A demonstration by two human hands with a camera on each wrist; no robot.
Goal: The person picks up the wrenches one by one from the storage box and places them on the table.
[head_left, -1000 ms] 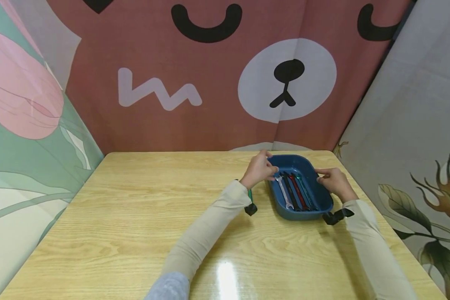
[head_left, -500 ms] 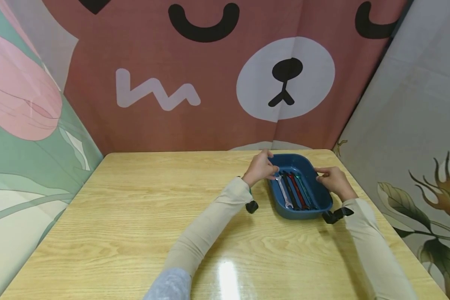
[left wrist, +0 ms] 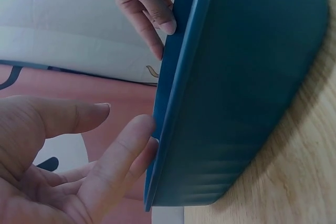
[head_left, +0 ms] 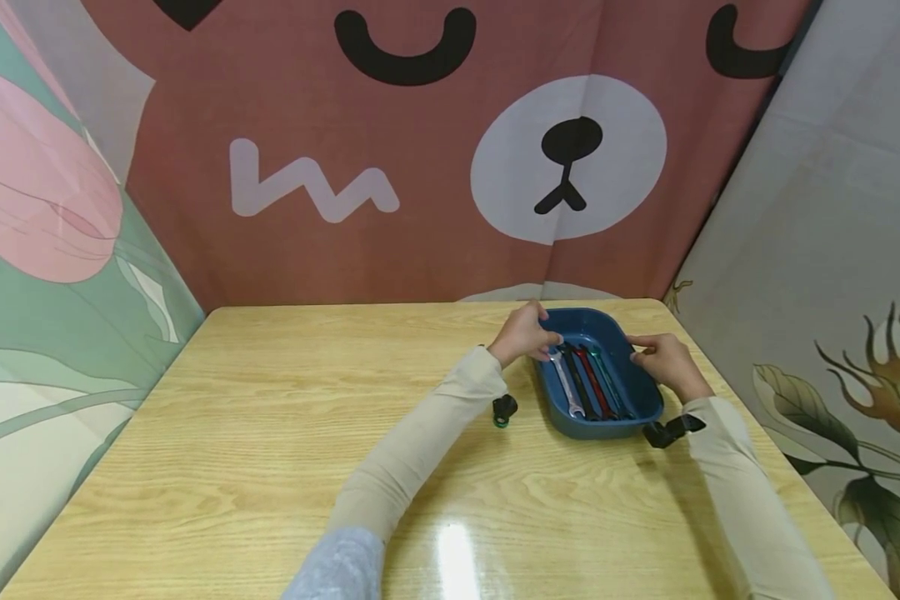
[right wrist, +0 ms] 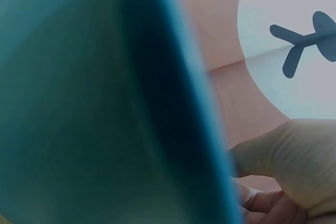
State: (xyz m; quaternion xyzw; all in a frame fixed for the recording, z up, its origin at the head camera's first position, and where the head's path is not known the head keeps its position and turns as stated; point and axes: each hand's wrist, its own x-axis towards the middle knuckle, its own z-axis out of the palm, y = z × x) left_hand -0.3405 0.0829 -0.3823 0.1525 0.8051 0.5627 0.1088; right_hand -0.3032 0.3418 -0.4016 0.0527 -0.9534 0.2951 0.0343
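Several wrenches lie side by side in a blue plastic basin (head_left: pixel 607 428) at the table's far right: a silver wrench (head_left: pixel 567 385), a black wrench (head_left: pixel 581 383), a red wrench (head_left: pixel 594 383) and a green wrench (head_left: pixel 609 382). My left hand (head_left: pixel 523 333) is at the basin's left rim. In the left wrist view its thumb stands apart from the fingers (left wrist: pixel 123 145), whose tips reach the rim. My right hand (head_left: pixel 669 365) is at the right rim, thumb and index finger fairly straight; part of it is hidden behind the basin wall in the right wrist view.
The basin stands on a light wooden table (head_left: pixel 270 433), near its far and right edges. A bear-print curtain (head_left: pixel 420 192) hangs right behind the table, with flowered curtains at both sides. Black wrist cameras (head_left: pixel 504 407) hang below both wrists.
My left hand has shifted very slightly to the right and its wrist has turned, swinging the camera under it. The right hand and the wrenches look the same.
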